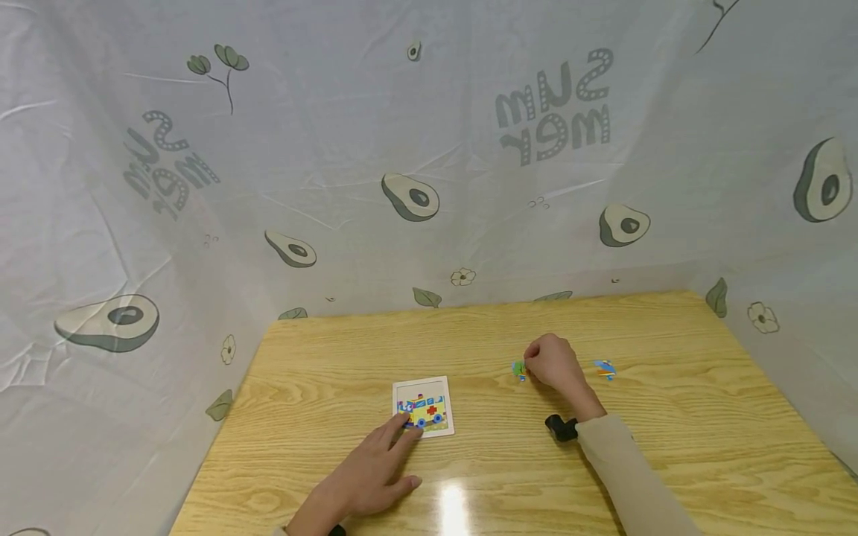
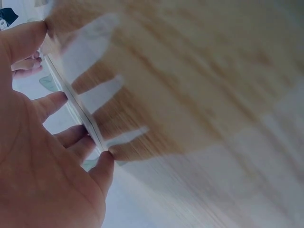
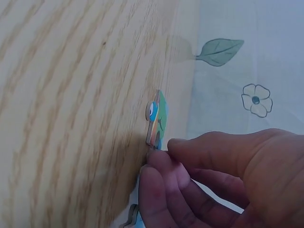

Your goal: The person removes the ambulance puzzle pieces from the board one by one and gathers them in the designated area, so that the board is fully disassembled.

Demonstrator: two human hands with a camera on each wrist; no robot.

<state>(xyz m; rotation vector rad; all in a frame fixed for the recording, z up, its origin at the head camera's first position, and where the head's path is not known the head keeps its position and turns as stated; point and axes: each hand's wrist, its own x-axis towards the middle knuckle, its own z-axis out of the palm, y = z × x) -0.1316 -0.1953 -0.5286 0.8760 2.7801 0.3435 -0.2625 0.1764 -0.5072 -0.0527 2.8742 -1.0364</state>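
Pinching one end of a green puzzle piece [image 1: 518,368] between thumb and forefinger, the right hand [image 1: 553,362] is out past the middle of the table [image 1: 496,454], clearest in the right wrist view. So the piece is right at the fingertips, poking out just to the left of the hand and well up toward the table's far edge. Can't really tell if it's flat on the table or slightly raised. Off the other side of that hand, toward the table's right edge, a blue and orange piece [image 1: 605,369] lies loose with nothing touching it.

Left of the middle of the table sits the puzzle tray [image 1: 448,406], ambulance picture [image 1: 429,411] filling its lower part, pale bare strip along its far side. The left hand [image 1: 367,470] has its fingers spread and gripping nothing, tips around the tray's near left corner, thumb out on its own.

My read: this is the picking-up step, two pieces left to fit. Next move seems to call for lifting the green one clear, carrying it left and turning it to suit that bare strip, with the left hand steadying the tray
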